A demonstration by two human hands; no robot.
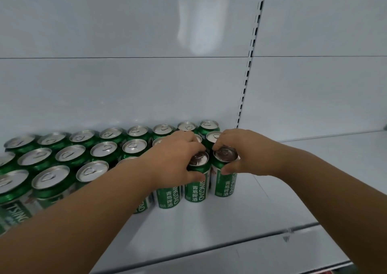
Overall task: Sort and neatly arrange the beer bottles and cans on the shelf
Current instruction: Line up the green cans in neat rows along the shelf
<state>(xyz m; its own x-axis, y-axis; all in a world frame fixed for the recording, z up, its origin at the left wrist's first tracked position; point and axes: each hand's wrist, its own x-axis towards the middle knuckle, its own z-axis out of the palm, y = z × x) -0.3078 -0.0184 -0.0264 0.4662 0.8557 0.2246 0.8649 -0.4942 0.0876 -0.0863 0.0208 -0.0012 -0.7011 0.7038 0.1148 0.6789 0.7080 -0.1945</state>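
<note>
Several green Tsingtao beer cans [69, 156] stand upright in rows on the white shelf [230, 215], filling its left and middle. My left hand [178, 158] grips the rim of a front-row can [196, 187] from above. Right beside it, my right hand [240, 152] pinches the top of the rightmost front can [225, 184], thumb on the near side and fingers over the far rim. Both cans stand on the shelf, close together. No bottles are in view.
The white back panel [146, 85] rises behind the cans, with a slotted upright [249, 68] at the right. Bare shelf lies to the right of the cans [314, 169] and in front of them. The shelf's front edge [209, 250] runs below my forearms.
</note>
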